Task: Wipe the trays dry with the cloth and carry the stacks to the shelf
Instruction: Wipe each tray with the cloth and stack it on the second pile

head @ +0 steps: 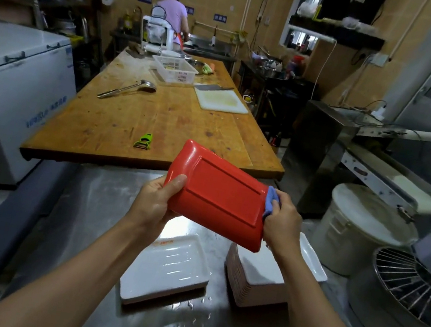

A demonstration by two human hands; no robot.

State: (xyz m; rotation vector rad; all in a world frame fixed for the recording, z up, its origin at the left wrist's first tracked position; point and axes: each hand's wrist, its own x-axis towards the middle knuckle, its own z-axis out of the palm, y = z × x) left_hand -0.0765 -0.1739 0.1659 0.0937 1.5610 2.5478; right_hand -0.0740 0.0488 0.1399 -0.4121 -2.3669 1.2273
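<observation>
Our left hand (157,199) grips the left edge of a glossy red rectangular tray (217,195), held tilted at frame centre, underside toward us. Our right hand (282,221) pinches a blue cloth (271,200) against its right rim. Below, smooth white trays (167,267) lie on the wet steel counter (78,214).

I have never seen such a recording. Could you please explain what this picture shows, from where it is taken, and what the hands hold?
There is no machine here. A person wears one camera on the head, looking forward and down at their own bare hands. The left hand holds a red tray by its edge, underside toward the camera. The right hand presses a blue cloth against the tray's other edge. Below, on the wet steel counter, lie a white tray and a stack of white trays. Beyond is a wooden table.
</observation>
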